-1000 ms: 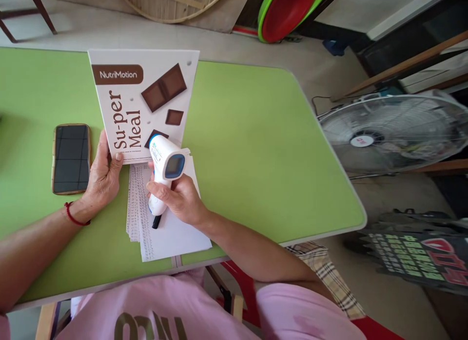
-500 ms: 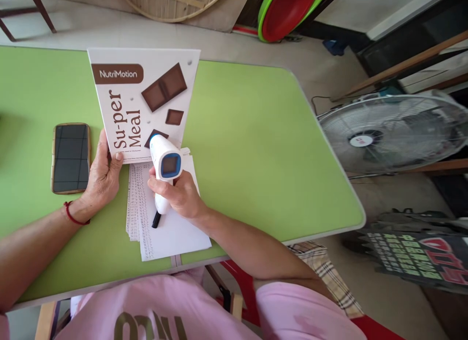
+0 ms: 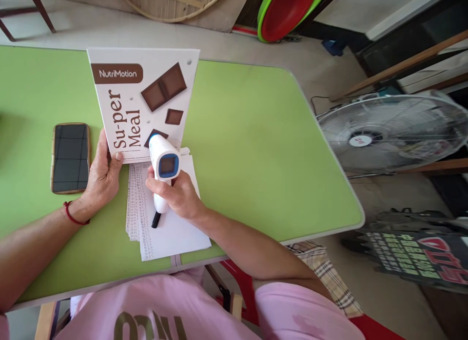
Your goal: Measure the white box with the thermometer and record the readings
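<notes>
My left hand (image 3: 103,170) grips the lower left corner of a white box (image 3: 127,108) printed "NutriMotion Su-per Meal" with chocolate pieces, thumb on its front. The box is held upright, facing me. In my right hand (image 3: 179,196) is a white infrared thermometer (image 3: 161,150) with a blue-rimmed screen, which looks dark. Its head points at the lower part of the box; whether they touch I cannot tell. Under my right hand lie sheets of paper (image 3: 175,240), some with rows of small writing, and a black-capped pen (image 3: 156,220), partly hidden.
A smartphone (image 3: 70,157) in a tan-edged case lies left of my left hand on the green table (image 3: 263,150). Beyond the table's right edge stands a large fan (image 3: 387,133). Red and green basins (image 3: 288,13) lean at the back.
Almost nothing differs. The thermometer and my right hand have shifted very slightly left; the box and my left hand stay in place.
</notes>
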`<act>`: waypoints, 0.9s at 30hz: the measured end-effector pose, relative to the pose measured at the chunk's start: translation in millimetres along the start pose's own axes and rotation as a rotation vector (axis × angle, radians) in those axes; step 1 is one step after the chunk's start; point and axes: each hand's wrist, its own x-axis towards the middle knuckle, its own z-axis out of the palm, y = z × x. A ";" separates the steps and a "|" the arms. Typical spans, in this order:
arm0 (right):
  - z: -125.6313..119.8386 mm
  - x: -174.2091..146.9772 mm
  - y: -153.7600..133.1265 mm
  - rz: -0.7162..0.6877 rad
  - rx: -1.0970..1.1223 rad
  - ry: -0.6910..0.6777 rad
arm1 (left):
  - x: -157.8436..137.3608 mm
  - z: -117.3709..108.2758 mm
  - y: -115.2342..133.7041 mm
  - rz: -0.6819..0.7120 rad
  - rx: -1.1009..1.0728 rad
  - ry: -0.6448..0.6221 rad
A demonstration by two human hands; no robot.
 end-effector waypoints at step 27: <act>0.5 -2.2 0.2 -0.019 0.032 -0.022 | 3.9 5.5 -7.4 0.023 -0.187 -0.007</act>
